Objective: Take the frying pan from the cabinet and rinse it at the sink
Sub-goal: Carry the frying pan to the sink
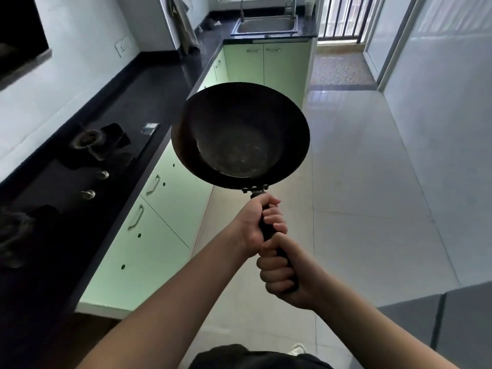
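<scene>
A dark, worn frying pan (239, 137) is held out in front of me over the floor, its bowl facing up and empty. My left hand (259, 222) grips the black handle just below the pan's rivets. Behind it on the same handle, my right hand (279, 275) is closed near the handle's end. The steel sink (266, 25) with its tap sits at the far end of the kitchen, well beyond the pan.
A black countertop (149, 86) runs along the left with a gas hob (87, 145) and two knobs. Pale green cabinets (165, 209) with metal handles stand closed beneath it. White tiled floor (359, 182) stretches ahead to the sink unit. A grey appliance (439, 320) is at lower right.
</scene>
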`<action>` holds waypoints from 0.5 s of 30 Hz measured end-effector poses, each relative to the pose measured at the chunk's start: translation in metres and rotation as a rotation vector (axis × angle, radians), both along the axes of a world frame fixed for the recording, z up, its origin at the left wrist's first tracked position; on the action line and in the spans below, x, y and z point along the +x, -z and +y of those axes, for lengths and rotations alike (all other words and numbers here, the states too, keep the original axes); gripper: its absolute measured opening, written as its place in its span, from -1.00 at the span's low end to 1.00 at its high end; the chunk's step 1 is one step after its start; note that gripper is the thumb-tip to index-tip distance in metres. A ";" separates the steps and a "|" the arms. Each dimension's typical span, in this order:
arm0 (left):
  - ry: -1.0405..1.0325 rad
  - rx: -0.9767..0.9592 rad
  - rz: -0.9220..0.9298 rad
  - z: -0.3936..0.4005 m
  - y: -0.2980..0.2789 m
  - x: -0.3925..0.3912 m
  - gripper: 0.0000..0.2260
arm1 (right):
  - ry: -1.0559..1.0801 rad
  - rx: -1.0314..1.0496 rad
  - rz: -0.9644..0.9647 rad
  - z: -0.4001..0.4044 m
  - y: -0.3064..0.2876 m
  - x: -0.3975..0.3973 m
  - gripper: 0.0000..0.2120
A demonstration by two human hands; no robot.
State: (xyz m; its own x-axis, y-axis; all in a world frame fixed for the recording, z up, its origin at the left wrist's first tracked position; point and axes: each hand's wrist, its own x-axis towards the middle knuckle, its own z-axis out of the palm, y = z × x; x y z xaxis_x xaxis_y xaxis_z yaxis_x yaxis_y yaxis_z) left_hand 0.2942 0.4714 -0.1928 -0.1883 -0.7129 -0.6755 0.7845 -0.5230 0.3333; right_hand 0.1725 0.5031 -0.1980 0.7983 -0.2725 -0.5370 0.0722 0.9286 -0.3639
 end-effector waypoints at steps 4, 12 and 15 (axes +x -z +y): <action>0.015 -0.008 -0.043 -0.040 -0.005 0.011 -0.57 | -0.021 -0.029 -0.043 -0.039 0.002 0.010 -0.72; 0.001 -0.088 -0.036 -0.148 0.004 0.050 -0.60 | -0.058 -0.075 -0.048 -0.151 0.013 0.048 -0.73; -0.004 -0.096 -0.014 -0.198 0.007 0.070 -0.62 | -0.036 -0.083 -0.022 -0.199 0.012 0.069 -0.73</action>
